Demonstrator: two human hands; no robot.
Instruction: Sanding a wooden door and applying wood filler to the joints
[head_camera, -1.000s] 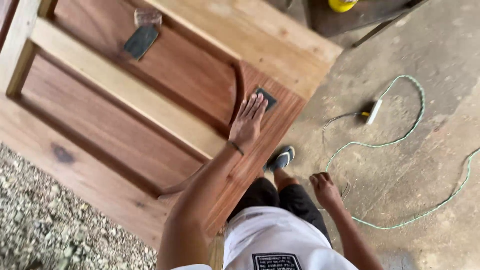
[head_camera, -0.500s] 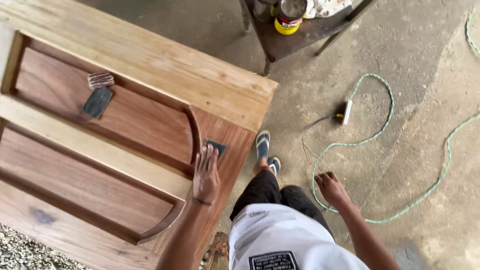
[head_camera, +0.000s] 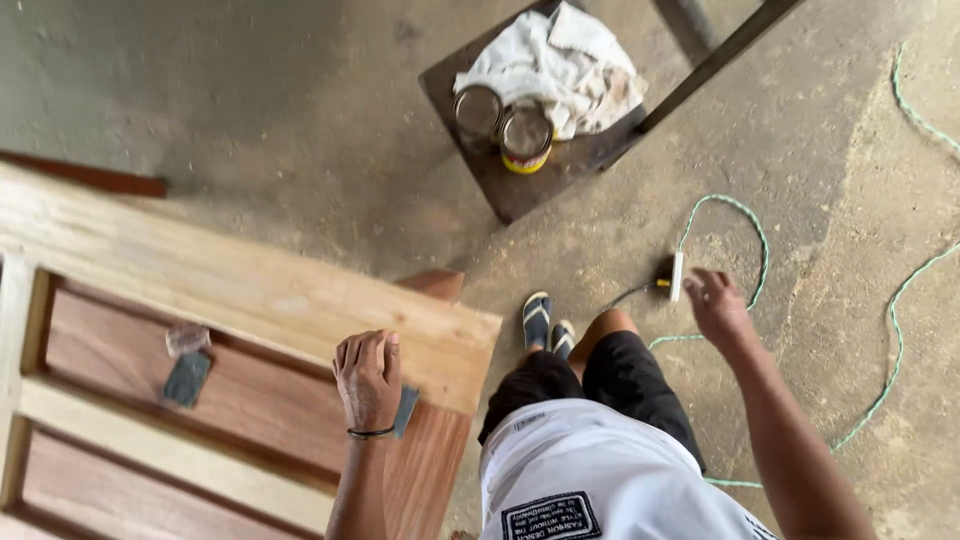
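Our left hand (head_camera: 368, 382) lies flat with its fingers (head_camera: 372, 349) pressed together on a dark sheet of sandpaper (head_camera: 405, 410), a corner of which shows just beside the wrist. A second ago that hand sat with the sheet on the reddish panel (head_camera: 250, 395) of the wooden door (head_camera: 270, 300); now it has slid to the seam where the panel meets the door's pale outer rail, at the door's near corner. We read that as the rubbing having worked its way out to the edge of the door.

Our right hand (head_camera: 718, 305) holds nothing: its fingers are loosely curled, a little apart, out over the concrete floor (head_camera: 250, 130), well clear of the door and near a green cord (head_camera: 890, 350) and its small white plug (head_camera: 677, 277). It has stayed free throughout.

On the door, farther from the corner, a second dark sanding piece (head_camera: 187, 378) lies on the reddish panel with a small clear scrap (head_camera: 187, 339) touching it.

Beyond the door's corner stands a dark stool (head_camera: 520, 180). On it two round tins sit touching: a grey tin (head_camera: 477, 110) and a yellow-banded tin (head_camera: 526, 138), both under shiny lids, so we cannot tell what is inside. A crumpled white rag (head_camera: 565, 65) lies against them.
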